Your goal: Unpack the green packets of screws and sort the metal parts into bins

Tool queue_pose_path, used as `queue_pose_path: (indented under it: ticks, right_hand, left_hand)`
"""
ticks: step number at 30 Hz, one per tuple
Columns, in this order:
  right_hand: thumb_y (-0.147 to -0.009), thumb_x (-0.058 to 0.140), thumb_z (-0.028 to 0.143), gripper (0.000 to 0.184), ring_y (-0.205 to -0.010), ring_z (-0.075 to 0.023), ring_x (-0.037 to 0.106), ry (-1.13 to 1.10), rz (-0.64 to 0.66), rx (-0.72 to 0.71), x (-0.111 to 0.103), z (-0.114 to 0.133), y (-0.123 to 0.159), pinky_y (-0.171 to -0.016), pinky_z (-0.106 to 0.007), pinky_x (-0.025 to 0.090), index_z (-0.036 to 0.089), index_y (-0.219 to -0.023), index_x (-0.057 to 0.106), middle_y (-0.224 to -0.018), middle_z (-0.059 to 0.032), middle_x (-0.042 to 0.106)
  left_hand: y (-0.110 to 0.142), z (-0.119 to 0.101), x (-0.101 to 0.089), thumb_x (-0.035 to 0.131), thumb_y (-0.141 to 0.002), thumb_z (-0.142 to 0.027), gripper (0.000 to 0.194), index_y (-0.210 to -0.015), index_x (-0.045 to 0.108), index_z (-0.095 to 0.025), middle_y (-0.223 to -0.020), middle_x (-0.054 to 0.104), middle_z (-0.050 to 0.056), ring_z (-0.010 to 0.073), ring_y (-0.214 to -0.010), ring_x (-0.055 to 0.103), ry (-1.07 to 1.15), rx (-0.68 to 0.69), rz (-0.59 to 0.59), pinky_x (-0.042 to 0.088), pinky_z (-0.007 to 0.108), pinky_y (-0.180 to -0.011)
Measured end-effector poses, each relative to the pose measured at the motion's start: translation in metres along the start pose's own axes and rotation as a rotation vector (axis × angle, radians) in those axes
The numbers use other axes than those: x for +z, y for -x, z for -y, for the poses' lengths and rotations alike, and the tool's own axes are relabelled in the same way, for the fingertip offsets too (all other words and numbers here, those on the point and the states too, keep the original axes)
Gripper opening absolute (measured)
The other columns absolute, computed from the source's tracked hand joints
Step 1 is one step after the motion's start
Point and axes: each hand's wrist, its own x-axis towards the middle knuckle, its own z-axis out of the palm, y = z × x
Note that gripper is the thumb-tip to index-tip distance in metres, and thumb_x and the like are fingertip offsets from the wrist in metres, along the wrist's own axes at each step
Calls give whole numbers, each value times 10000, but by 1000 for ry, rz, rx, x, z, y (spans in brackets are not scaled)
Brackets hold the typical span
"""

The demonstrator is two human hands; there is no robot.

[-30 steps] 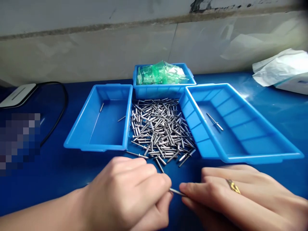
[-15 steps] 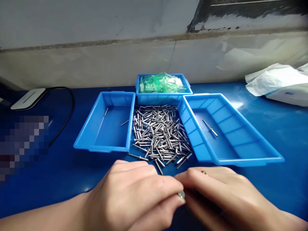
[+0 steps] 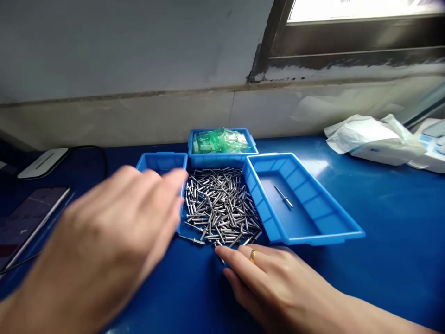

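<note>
My left hand (image 3: 121,232) is raised over the near part of the left blue tray (image 3: 161,160), blurred by motion. Its fingers are drawn together against the thumb; whatever they hold is hidden. At the near edge of a pile of metal blind rivets and screws (image 3: 222,204) is my right hand (image 3: 267,273), a ring on one finger. Its index fingertip touches or nearly touches a loose rivet, and the thumb sits apart below. A single rivet (image 3: 284,196) lies in the right blue tray (image 3: 313,239). My left hand covers most of the left tray's inside.
Behind the pile stands a third blue tray (image 3: 222,160) with green and clear plastic packets (image 3: 222,140). A phone (image 3: 34,218), a white flat device (image 3: 43,162) and a black cable lie at left. White crumpled packaging (image 3: 368,137) lies at back right, below a window.
My hands have come apart: the left moved left and up over the left tray, the right moved toward the pile's near edge. The camera view has tilted up.
</note>
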Motion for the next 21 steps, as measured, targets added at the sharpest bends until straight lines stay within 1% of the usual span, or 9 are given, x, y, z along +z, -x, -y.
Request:
queue_pose_path:
  ticks: [1, 3, 5, 7, 8, 10, 12, 17, 21]
  right_hand:
    - [-1122, 626, -23, 264, -631, -164, 766, 7, -6, -28, 0, -1, -4, -601, -308, 584, 188, -1155, 780, -867, -8, 843]
    - [-1133, 513, -66, 359, -572, -153, 709, 31, -16, -78, 0, -1, -10, -556, -314, 550, 155, -1150, 795, -801, 16, 797]
    - [-1164, 435, -75, 435, -548, -151, 665, 61, -26, -104, 1, 0, -14, -533, -314, 525, 146, -1119, 807, -765, 23, 763]
    - [-1182, 390, -76, 495, -531, -144, 629, 82, -46, -104, 1, 1, -15, -525, -306, 511, 171, -1025, 789, -737, 25, 728]
    - [-1183, 378, -78, 515, -522, -141, 614, 86, -56, -104, 1, 2, -15, -521, -304, 503, 186, -984, 772, -721, 28, 709]
    - [-1176, 368, -95, 531, -520, -137, 621, 83, -62, -111, 0, 2, -15, -524, -305, 504, 201, -962, 752, -726, 21, 724]
    - [-1186, 358, -112, 536, -539, -136, 663, 68, -47, -120, -3, 0, -15, -553, -305, 531, 204, -998, 748, -763, 11, 771]
    - [-1373, 290, 50, 512, -558, -107, 705, -38, -4, -121, -10, -11, -11, -593, -262, 555, 219, -1123, 704, -767, 52, 744]
    - [-1364, 346, 51, 380, -545, -99, 680, -120, 10, -74, -13, -11, -3, -557, -265, 506, 244, -1214, 637, -779, 93, 697]
  left_hand:
    - [2, -14, 2, 625, -1252, -49, 320, -1515, 782, -145, -987, 847, 36, 280, -807, 775, -83, 49, 0, 603, 396, -692]
    - [11, -41, 11, 573, -1230, -41, 286, -1386, 801, -116, -971, 908, 43, 276, -814, 860, -67, 146, 4, 667, 406, -686]
    - [24, -63, 22, 657, -1092, -21, 251, -1210, 847, -135, -868, 884, 11, 218, -655, 808, -40, 188, 26, 606, 364, -547]
    - [36, -76, 31, 777, -889, -48, 329, -1180, 914, -116, -787, 836, -12, 208, -564, 749, -109, 138, 111, 562, 344, -469]
    - [40, -80, 34, 825, -789, -75, 441, -1213, 945, -99, -765, 815, -16, 226, -546, 735, -161, 41, 143, 553, 359, -443]
    - [42, -84, 35, 916, -735, -136, 585, -1313, 986, -81, -712, 771, -44, 216, -509, 703, -214, -19, 166, 532, 335, -403]
    - [38, -86, 30, 973, -813, -170, 513, -1317, 1002, -77, -725, 810, -32, 184, -515, 737, -195, 29, 261, 552, 263, -411]
    - [23, -81, 20, 843, -1094, -108, 179, -1204, 981, -72, -758, 854, -9, 151, -545, 757, -114, 100, 264, 581, 258, -459]
    - [21, -71, 20, 719, -1265, -114, 267, -1116, 935, -163, -827, 888, -34, 167, -636, 785, 39, 172, 200, 619, 350, -534]
